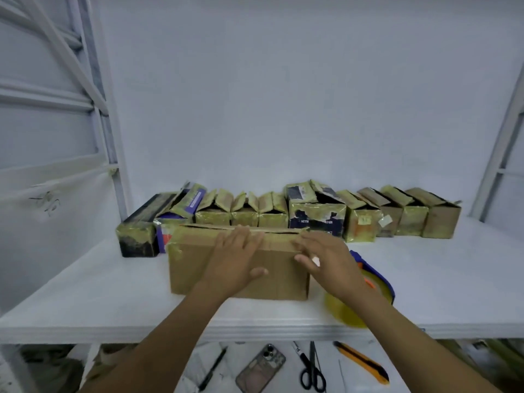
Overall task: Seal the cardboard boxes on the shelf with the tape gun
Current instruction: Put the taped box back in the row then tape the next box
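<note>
Mid-frame, the left hand (pixel 238 256) and right hand (pixel 326 259) lie flat on the cardboard box (pixel 198 268), fingers straight and close together. The tape gun (pixel 378 282) rests just right of it. Lifting a hand to fetch it may let the box top spring open.

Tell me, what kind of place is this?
Probably a packing or storage room: a white shelf holds a row of small cardboard boxes with open flaps, a tape gun lies by a bigger box, and scissors lie below.
</note>
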